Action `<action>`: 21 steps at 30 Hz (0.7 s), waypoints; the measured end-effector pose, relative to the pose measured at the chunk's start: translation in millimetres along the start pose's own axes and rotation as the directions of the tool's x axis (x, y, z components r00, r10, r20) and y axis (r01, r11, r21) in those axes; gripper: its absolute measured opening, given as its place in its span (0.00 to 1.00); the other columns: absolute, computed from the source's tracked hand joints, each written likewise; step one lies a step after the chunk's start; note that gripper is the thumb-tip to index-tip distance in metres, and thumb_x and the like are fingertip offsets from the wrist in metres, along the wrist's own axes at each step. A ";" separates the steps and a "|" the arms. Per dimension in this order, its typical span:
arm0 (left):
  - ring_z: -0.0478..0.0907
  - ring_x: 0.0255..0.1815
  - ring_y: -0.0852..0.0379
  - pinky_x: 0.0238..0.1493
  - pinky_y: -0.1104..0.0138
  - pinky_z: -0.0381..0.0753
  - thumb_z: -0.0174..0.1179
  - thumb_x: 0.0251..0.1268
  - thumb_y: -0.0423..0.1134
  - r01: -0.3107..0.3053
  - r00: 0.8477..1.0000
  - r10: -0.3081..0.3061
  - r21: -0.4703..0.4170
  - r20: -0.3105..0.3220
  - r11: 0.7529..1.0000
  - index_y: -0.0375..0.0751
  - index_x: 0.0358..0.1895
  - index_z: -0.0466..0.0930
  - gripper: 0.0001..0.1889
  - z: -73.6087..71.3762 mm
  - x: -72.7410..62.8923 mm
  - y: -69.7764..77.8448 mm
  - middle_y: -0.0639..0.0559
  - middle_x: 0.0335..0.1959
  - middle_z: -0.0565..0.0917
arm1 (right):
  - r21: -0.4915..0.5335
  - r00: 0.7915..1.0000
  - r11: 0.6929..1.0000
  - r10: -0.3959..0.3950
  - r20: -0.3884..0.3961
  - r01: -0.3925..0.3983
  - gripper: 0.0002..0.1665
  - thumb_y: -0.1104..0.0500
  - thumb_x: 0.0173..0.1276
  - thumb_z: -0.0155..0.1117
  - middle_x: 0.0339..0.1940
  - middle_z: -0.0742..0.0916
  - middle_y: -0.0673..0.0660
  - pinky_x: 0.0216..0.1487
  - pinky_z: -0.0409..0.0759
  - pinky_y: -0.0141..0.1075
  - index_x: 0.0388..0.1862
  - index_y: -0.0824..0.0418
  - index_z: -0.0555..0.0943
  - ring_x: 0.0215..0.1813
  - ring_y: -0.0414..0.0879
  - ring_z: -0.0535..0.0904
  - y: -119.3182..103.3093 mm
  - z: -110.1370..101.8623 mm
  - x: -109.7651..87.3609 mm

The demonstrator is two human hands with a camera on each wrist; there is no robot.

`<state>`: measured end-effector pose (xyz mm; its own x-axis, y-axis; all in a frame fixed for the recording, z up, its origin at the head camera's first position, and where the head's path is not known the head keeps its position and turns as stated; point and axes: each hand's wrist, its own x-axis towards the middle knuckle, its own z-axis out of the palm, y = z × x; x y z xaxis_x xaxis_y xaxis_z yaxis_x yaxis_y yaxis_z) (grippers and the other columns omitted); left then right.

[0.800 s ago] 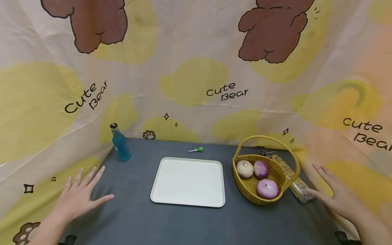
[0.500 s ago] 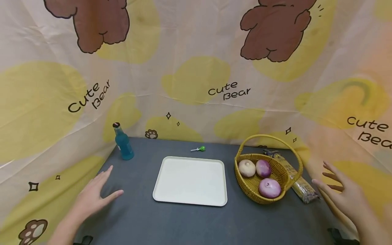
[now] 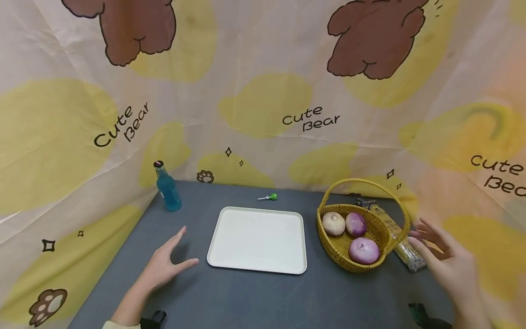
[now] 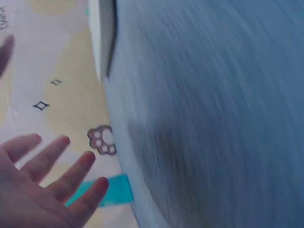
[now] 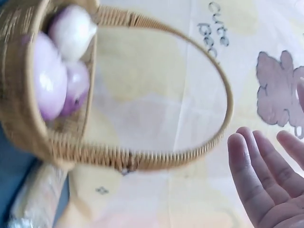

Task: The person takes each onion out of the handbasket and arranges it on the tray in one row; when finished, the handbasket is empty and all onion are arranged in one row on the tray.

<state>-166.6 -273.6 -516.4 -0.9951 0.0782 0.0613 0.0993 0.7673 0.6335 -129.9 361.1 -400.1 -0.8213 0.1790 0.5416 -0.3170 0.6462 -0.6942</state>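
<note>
My left hand (image 3: 162, 265) hovers over the grey table, left of the white rectangular tray (image 3: 258, 240), thumb and fingers spread with nothing in them. To the right of a yellow wicker basket (image 3: 333, 249), my right hand (image 3: 445, 260) hangs in the air with relaxed fingers and holds nothing. Its fingertips lie close to the basket's arched handle (image 5: 223, 128) in the right wrist view. Three onions sit in the basket: a whitish onion (image 3: 334, 223), a purple onion (image 3: 355, 224) and a larger light purple onion (image 3: 364, 251) at the front.
A blue bottle (image 3: 168, 189) with a dark cap stands at the back left. Behind the tray lies a green lollipop (image 3: 269, 197). A clear-and-yellow plastic package (image 3: 404, 249) lies behind and right of the basket. A printed cloth (image 3: 255, 105) hangs around the table's back and sides.
My left hand has moved right, closer to the tray. My right hand has shifted left toward the basket handle, its fingers now more curved. The objects stay in place as the head view shifts slightly.
</note>
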 end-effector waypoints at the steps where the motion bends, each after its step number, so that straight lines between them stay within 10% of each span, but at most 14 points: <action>1: 0.58 0.78 0.32 0.68 0.31 0.61 0.71 0.57 0.62 -0.003 1.000 0.003 -0.017 -0.004 1.000 0.51 0.83 0.48 0.56 3.2 1.7 2.1 0.39 0.79 0.62 | 0.002 1.000 1.000 0.002 -0.003 -0.002 0.38 0.76 0.57 0.74 0.49 0.87 0.36 0.47 0.76 0.14 0.68 0.62 0.78 0.49 0.25 0.83 -2.0 3.7 -1.7; 9: 0.57 0.79 0.32 0.71 0.35 0.62 0.74 0.54 0.58 0.048 0.997 -0.043 -0.085 0.061 0.995 0.45 0.82 0.51 0.56 23.8 12.8 19.1 0.37 0.79 0.60 | 0.035 0.994 0.999 -0.017 0.104 0.013 0.33 0.71 0.60 0.74 0.51 0.86 0.33 0.46 0.78 0.16 0.66 0.61 0.80 0.51 0.25 0.82 -5.4 37.6 -8.1; 14: 0.64 0.74 0.30 0.68 0.41 0.71 0.75 0.53 0.58 0.071 0.991 -0.061 -0.085 0.118 0.994 0.41 0.80 0.55 0.55 35.7 19.2 24.2 0.33 0.79 0.60 | -0.048 0.981 0.999 -0.015 0.195 0.025 0.30 0.63 0.62 0.75 0.54 0.88 0.54 0.43 0.78 0.15 0.64 0.61 0.80 0.50 0.21 0.79 3.8 61.9 -6.2; 21: 0.53 0.79 0.30 0.71 0.35 0.61 0.77 0.49 0.58 0.092 0.985 -0.074 -0.113 0.156 0.989 0.40 0.81 0.52 0.60 49.9 25.4 29.7 0.33 0.80 0.55 | -0.170 0.949 0.983 -0.008 0.316 0.065 0.32 0.59 0.62 0.77 0.58 0.85 0.69 0.41 0.86 0.38 0.64 0.66 0.79 0.48 0.62 0.86 29.5 85.8 -6.0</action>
<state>-188.8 -217.0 -534.6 -0.9871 0.1193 -0.1064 0.0064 0.6944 0.7195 -175.1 315.5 -464.5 -0.9267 -0.0694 0.3694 -0.2839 0.7734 -0.5668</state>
